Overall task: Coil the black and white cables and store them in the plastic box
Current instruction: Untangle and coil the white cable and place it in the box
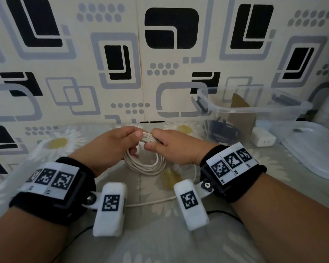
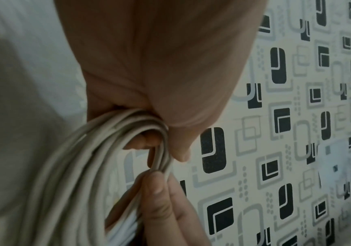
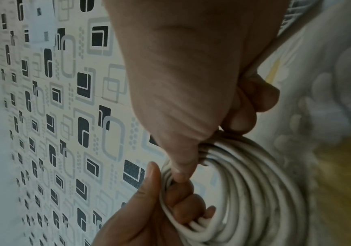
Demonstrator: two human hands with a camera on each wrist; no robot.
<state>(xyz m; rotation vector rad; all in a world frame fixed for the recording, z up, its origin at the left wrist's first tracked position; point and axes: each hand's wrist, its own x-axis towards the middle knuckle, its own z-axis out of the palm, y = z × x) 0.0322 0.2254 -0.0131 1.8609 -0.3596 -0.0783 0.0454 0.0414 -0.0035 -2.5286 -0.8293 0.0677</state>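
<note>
Our left hand pinches the top of the white cable coil, thumb over the gathered loops and fingers curled beneath. Just beside it, our right hand grips the same bundle, fingers wrapped round the strands. The coil hangs below both hands over the flowered bed, and a loose tail trails across the bed toward us. To finish this winding well, we should keep the left pinch firm so the loops stay stacked, and let the right hand feed the tail round in turns of matching width, without twisting it. A slack grip would probably let the inner turns spring apart. Further right stands the plastic box, open, with what looks like the black cable already lying coiled inside. Its lid rests on the bed, rightmost.
</note>
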